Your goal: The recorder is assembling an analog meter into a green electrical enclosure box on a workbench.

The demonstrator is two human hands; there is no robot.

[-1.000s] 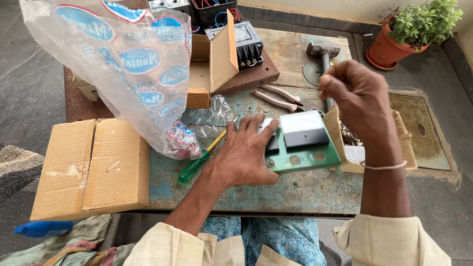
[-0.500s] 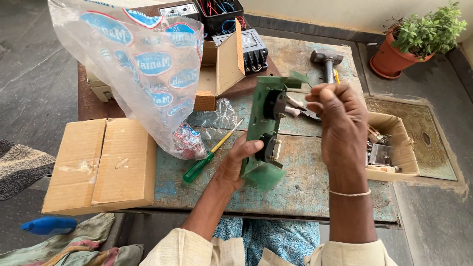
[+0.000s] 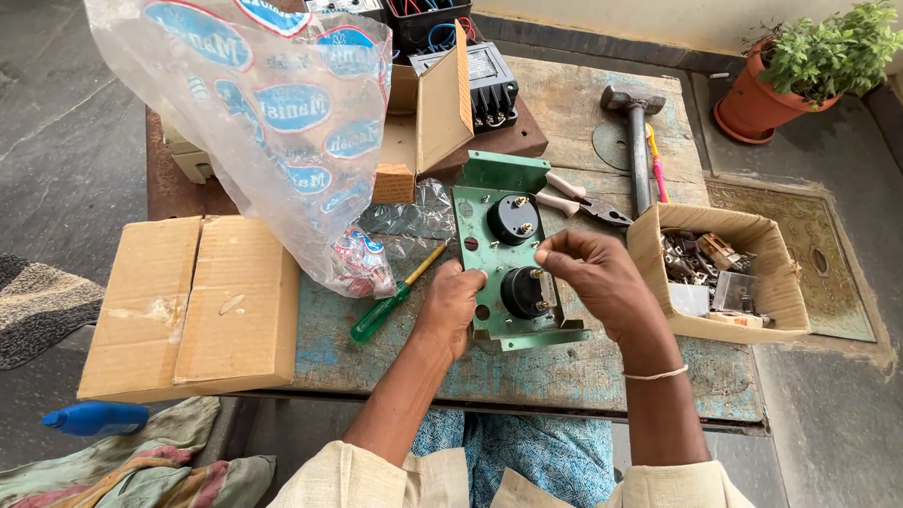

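While my left hand [image 3: 453, 303] grips the green panel [image 3: 499, 246] by its left edge, fingers curled shut on it, my right hand [image 3: 593, 277] pinches a brass stud on the lower black gauge [image 3: 523, 292]; the panel stands tilted on the tabletop [image 3: 583, 372], between both hands.

Worn table [image 3: 583, 376] with boxes [image 3: 193, 306], tools [image 3: 636, 141]

metal panel [image 3: 496, 202]: painted green, fitted with two black round gauges
screwdriver [image 3: 393, 296]: green handle, yellow shaft
plastic bag [image 3: 273, 122]: clear, patterned with blue ovals, red at the bottom
desk [image 3: 564, 367]: worn grey wood, patched with flaking blue paint
closed box [image 3: 193, 306]: plain brown cardboard
pot [image 3: 757, 113]: terracotta, filled with green leaves
bottle [image 3: 94, 419]: blue
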